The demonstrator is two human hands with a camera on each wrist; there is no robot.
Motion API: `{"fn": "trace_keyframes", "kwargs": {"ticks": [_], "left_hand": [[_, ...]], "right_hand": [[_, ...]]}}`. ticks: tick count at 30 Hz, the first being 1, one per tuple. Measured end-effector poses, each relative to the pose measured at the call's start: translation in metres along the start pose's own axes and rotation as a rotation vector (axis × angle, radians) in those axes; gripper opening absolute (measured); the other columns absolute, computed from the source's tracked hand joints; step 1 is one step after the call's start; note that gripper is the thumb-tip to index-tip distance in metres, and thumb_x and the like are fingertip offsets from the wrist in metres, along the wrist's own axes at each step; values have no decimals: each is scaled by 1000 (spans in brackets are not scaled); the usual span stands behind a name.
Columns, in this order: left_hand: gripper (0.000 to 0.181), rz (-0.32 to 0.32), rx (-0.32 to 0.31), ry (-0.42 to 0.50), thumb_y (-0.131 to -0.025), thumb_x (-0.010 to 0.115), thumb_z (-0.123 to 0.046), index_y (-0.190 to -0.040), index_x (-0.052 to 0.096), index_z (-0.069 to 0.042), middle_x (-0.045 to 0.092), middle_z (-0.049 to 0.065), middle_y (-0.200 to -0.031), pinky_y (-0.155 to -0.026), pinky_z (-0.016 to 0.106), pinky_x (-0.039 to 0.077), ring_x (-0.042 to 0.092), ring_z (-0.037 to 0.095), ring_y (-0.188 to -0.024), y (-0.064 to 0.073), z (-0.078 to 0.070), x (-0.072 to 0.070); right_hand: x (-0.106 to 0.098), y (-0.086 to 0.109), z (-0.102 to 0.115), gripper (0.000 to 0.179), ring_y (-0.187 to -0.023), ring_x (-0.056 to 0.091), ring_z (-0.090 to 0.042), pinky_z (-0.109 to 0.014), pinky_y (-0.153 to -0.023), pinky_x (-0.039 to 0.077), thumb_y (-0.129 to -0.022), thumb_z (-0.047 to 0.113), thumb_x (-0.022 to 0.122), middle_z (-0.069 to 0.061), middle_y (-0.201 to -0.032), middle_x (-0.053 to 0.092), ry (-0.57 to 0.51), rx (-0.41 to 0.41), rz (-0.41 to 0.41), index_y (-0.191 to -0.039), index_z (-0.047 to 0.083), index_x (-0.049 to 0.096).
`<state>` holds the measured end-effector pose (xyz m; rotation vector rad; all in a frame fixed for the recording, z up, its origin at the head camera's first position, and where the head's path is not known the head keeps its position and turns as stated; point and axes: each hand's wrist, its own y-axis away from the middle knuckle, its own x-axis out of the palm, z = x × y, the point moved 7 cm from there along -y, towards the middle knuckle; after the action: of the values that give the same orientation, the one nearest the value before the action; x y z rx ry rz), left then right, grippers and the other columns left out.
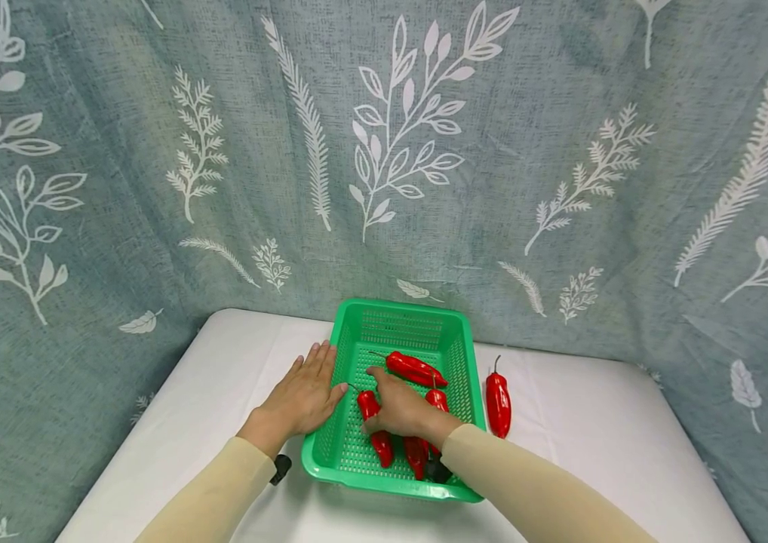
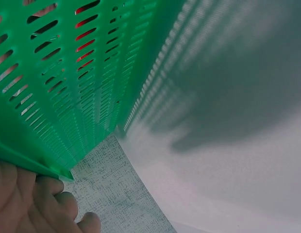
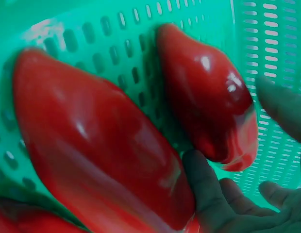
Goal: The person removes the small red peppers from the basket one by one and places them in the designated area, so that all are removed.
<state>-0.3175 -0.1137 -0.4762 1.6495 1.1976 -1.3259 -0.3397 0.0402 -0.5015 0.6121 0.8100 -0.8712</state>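
Note:
A green perforated plastic basket (image 1: 391, 485) holds several glossy red peppers. My left hand (image 1: 302, 396) lies flat with straight fingers along the basket's left rim, its thumb over the edge. My right hand (image 1: 400, 407) reaches down inside the basket, thumb and fingers spread around the leftmost red pepper (image 1: 382, 449). In the right wrist view, a smaller-looking pepper (image 3: 209, 97) lies between thumb and fingers, and a fingertip sits right at the large pepper (image 3: 92, 141) beside it. Another pepper (image 1: 416, 369) lies crosswise beyond the hand. The right forearm partly hides the others.
One more red pepper (image 1: 498, 407) lies on the white tabletop (image 1: 574, 422) just right of the basket. A grey-green curtain (image 1: 465, 249) with white leaf prints hangs behind the table. Black wrist cameras show at both sleeves.

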Motion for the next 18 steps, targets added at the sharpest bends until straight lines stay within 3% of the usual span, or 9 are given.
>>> {"fn": "trace_keyframes", "kwargs": {"ticks": [7, 12, 16, 18], "left_hand": [[75, -4, 2, 5, -113, 42, -44, -164, 23, 8, 21, 25, -173, -131, 56, 23, 19, 40, -162, 0, 0, -1], [75, 0, -1, 13, -114, 42, -44, -164, 23, 8, 21, 25, -173, -131, 56, 23, 19, 40, -162, 1, -1, -3], [74, -1, -1, 15, -114, 42, -43, -164, 23, 8, 21, 25, -173, -131, 56, 23, 19, 40, -162, 1, -2, -3], [74, 1, -3, 16, -114, 41, -43, -164, 23, 8, 21, 25, -173, -131, 56, 23, 18, 40, -162, 2, -2, -3]], "right_hand": [[8, -1, 1, 112, -128, 62, -39, -54, -106, 56, -75, 38, 98, -28, -143, 59, 90, 25, 34, -159, 2, 34], [5, -1, -3, 96, -105, 67, -28, -45, -93, 60, -79, 22, 93, -18, -125, 69, 88, 31, 47, -157, 4, 40], [1, 1, -8, 84, -85, 63, -20, -37, -74, 58, -81, 8, 85, -8, -106, 71, 8, 52, 67, -155, 9, 46], [-1, 1, -10, 80, -82, 63, -19, -36, -71, 58, -82, 9, 85, -6, -103, 71, -21, 64, 72, -154, 11, 49]]}}
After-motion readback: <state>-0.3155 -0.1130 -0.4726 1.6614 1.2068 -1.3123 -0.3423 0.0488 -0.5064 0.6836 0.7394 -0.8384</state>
